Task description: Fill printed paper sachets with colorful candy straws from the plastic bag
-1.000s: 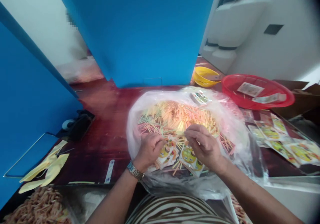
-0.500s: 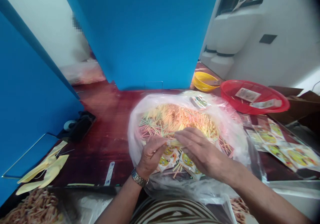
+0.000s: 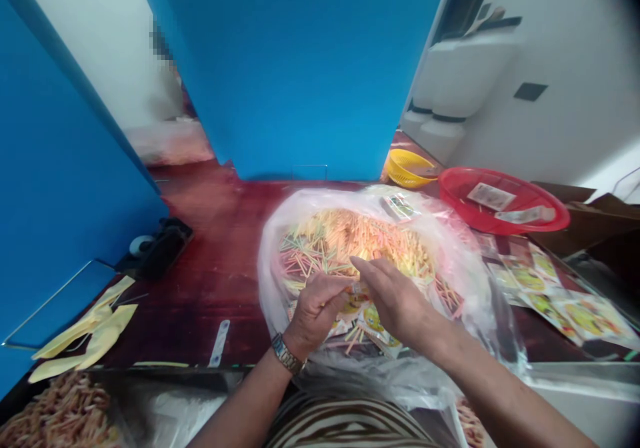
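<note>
A large clear plastic bag (image 3: 273,255) lies open on the dark red table, full of thin pastel sticks (image 3: 350,235). Over its near part, my left hand (image 3: 317,308) has its fingers bent together around something small that I cannot make out. My right hand (image 3: 393,298) faces it from the right, its fingers stretched out and its fingertips close to the left hand's. Printed yellow packets (image 3: 373,318) lie on the sticks beneath and between the hands, partly hidden by them. A metal watch circles the left wrist.
Right of the bag are a red basket (image 3: 540,220), a yellow basket (image 3: 407,170) and printed packets (image 3: 595,315). Blue panels (image 3: 300,68) stand behind and left. A tape dispenser (image 3: 160,251), yellow strips (image 3: 107,338) and a pale strip (image 3: 219,343) lie left.
My right hand's fingers have tilted more upright and drawn in beside the left hand. The pale thing stretched between the hands no longer shows clearly. The view has shifted slightly.
</note>
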A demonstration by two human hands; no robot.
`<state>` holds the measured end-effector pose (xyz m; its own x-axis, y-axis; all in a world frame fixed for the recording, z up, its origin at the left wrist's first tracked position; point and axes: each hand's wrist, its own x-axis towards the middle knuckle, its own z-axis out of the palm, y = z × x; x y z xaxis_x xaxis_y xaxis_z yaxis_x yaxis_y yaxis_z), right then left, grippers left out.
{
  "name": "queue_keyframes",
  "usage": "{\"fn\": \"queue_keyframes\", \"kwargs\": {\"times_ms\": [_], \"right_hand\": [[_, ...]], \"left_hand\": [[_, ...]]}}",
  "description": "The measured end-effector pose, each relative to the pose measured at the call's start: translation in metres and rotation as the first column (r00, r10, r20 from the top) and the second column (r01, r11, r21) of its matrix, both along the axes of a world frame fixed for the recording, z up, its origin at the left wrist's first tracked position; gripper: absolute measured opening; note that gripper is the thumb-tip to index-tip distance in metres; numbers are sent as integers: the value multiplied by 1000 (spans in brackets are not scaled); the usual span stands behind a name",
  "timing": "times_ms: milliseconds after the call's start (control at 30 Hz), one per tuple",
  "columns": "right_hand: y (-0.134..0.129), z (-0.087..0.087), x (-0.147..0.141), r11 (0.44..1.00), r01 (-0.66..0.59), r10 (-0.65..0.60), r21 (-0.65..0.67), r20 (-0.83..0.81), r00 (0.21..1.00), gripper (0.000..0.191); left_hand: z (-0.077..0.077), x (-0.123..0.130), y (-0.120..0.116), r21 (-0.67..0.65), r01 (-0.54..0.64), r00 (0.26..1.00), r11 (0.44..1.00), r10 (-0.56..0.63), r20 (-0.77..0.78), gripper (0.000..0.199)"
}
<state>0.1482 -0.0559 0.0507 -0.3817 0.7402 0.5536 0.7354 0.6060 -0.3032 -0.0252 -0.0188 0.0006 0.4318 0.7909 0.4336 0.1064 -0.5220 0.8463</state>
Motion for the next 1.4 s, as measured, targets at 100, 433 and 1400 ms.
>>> {"fn": "queue_keyframes", "kwargs": {"times_ms": [100,433,1400], "right_hand": [[6,1,3,994,-103,103,-35,8,995,56],[2,11,10,979,-112,117,-170,19,993,39],[-5,28,9,1000,-25,27,-13,301,953,42]], "left_hand": [[-4,-1,1,-100,-10,999,995,14,41,25],[-10,0,-1,-379,7,992,925,40,117,26],[-8,2,1,-421,24,979,907,63,192,23]]}}
